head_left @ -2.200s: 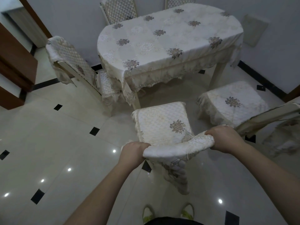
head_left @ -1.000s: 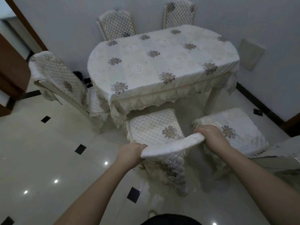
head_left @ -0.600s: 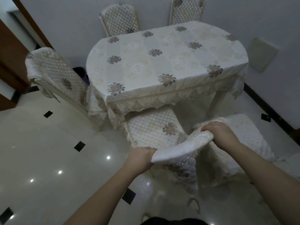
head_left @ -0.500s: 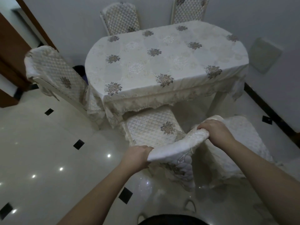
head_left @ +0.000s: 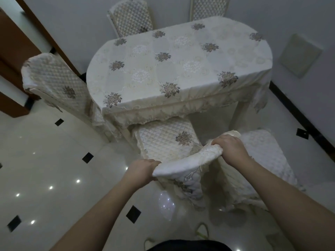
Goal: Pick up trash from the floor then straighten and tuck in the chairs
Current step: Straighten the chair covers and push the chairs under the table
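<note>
Both hands clamped on the top rail of the near chair [head_left: 181,165], directly in front of the bench [head_left: 181,69]. Left hand [head_left: 143,170] curled round the left end of that padded rail, fingers wrapped over the white cover; right hand [head_left: 229,149] curled round the right end, knuckles up, bunching the lace-edged fabric. Chair back tipped toward the viewer, its quilted seat [head_left: 165,142] pointing at the bench, front edge of the seat just under the hanging lace of the tablecloth [head_left: 154,113], the rest still out in the open. Seat turned slightly askew to the bench's long edge.

Right of that, a second seat [head_left: 257,160] with the same quilted cover, near the bench's right leg [head_left: 241,113], standing clear of the tablecloth. At the bench's left end, a side chair [head_left: 58,82] pushed in close, backrest leaning outward. Behind the bench, against the wall, two more chair backs [head_left: 132,20], only the tops showing.

Glossy cream floor [head_left: 54,160] with small black diamond insets and ceiling-light reflections in front of the bench. No clear view of any trash on it. Slippers [head_left: 201,230] at the bottom edge, below the held chair.
</note>
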The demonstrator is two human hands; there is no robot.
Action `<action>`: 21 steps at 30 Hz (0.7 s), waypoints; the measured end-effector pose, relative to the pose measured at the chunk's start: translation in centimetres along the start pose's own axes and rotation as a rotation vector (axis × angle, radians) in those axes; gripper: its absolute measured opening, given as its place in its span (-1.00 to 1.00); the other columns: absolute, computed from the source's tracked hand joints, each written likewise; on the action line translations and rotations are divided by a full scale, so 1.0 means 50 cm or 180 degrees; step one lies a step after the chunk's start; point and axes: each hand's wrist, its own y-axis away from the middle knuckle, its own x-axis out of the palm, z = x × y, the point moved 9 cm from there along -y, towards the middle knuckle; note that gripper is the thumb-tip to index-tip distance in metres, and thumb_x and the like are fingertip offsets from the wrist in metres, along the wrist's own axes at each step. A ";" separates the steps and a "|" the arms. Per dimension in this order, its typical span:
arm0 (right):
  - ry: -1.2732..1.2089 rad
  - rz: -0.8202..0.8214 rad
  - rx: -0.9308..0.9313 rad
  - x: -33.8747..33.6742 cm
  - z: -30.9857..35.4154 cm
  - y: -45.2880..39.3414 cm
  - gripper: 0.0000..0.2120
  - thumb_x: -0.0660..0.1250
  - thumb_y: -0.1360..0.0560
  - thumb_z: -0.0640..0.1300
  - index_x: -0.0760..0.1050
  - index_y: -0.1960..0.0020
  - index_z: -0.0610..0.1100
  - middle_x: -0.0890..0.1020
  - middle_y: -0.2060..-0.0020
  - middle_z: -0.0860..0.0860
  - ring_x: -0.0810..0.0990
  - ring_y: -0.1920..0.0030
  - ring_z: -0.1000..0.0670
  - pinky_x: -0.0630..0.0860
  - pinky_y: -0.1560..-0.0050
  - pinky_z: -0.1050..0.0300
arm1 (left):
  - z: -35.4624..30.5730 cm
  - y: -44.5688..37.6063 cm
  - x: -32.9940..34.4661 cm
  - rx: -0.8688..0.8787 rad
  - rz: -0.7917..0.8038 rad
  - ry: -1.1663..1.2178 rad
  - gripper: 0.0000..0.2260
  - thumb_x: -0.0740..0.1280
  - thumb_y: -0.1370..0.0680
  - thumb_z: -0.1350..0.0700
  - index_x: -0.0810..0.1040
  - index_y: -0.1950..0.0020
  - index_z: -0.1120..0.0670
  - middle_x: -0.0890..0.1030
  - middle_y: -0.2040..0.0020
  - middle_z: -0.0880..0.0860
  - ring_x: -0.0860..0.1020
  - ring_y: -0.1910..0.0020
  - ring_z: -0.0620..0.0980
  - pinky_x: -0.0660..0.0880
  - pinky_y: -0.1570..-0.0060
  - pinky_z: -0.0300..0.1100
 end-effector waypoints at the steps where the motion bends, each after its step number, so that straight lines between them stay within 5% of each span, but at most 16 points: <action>1: -0.0029 -0.0020 -0.0010 0.001 0.002 -0.004 -0.75 0.45 -0.27 -0.23 0.64 0.08 -0.01 0.65 0.15 -0.03 0.59 0.06 -0.13 0.49 0.06 0.01 | 0.015 -0.007 0.004 -0.0082 0.0065 -0.0022 -0.67 0.54 -0.14 -0.06 0.65 0.11 -0.16 0.63 0.32 -0.14 0.58 0.43 -0.11 0.40 0.52 -0.32; 6: 0.0056 -0.0092 -0.0118 0.008 0.053 -0.039 -0.77 0.37 -0.36 -0.18 0.63 0.01 0.01 0.63 0.13 -0.02 0.55 0.02 -0.13 0.41 0.01 0.02 | 0.091 -0.009 0.005 -0.0510 0.0456 0.0154 -0.68 0.37 -0.42 -0.04 0.57 -0.18 -0.11 0.64 0.00 -0.02 0.61 0.08 0.04 0.51 0.13 -0.17; 15: 0.0554 0.0170 -0.0113 0.034 0.147 -0.128 -0.74 0.23 -0.49 -0.16 0.53 -0.11 0.08 0.55 -0.01 0.04 0.47 -0.12 -0.03 0.29 -0.15 0.04 | 0.194 -0.002 -0.021 -0.0627 0.0313 -0.0012 -0.62 0.28 -0.37 -0.07 0.58 -0.18 -0.17 0.68 0.12 -0.01 0.59 0.18 0.06 0.50 0.24 -0.10; 21: 0.0598 0.0321 -0.0064 0.064 0.208 -0.161 -0.72 0.18 -0.53 -0.16 0.49 -0.17 0.09 0.52 -0.07 0.02 0.45 -0.16 -0.03 0.30 -0.17 0.01 | 0.280 -0.010 0.000 -0.0680 0.0430 -0.0130 -0.68 0.33 -0.47 -0.02 0.56 -0.22 -0.13 0.66 0.00 -0.01 0.59 0.05 0.06 0.49 0.17 -0.14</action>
